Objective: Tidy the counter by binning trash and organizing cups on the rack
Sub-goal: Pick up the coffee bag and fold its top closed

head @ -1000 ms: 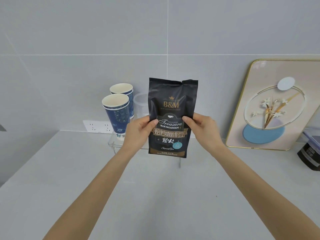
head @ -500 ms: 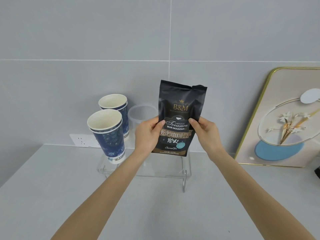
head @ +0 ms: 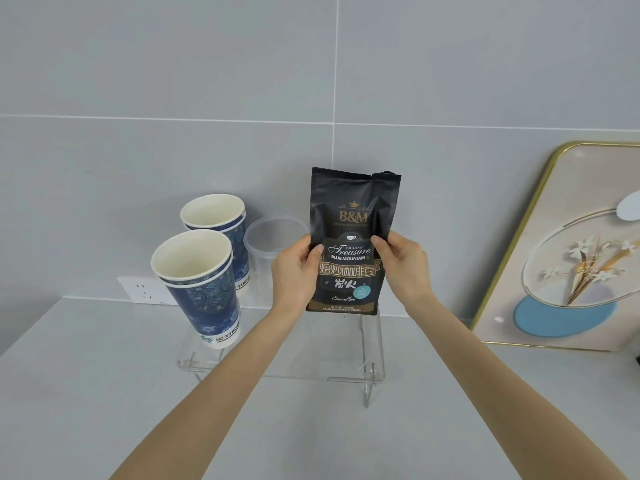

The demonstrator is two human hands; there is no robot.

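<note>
A black coffee bag [head: 353, 237] labelled B&M stands upright over the right part of a clear acrylic rack [head: 374, 355]. My left hand [head: 294, 271] grips its left edge and my right hand [head: 403, 265] grips its right edge. I cannot tell whether the bag's bottom touches the rack. On the rack's left end stand two stacks of blue patterned paper cups, one in front [head: 201, 289] and one behind [head: 221, 230]. A clear plastic cup [head: 266, 244] stands beside them, partly hidden by my left hand.
A gold-framed picture [head: 561, 258] leans against the tiled wall at the right. A white wall socket [head: 142, 289] sits behind the cups. The grey counter [head: 86, 393] stretches in front of the rack. A dark object shows at the far right edge.
The bag and both hands have moved forward toward the rack and wall, and the view has come closer. Both hands keep the same grip.
</note>
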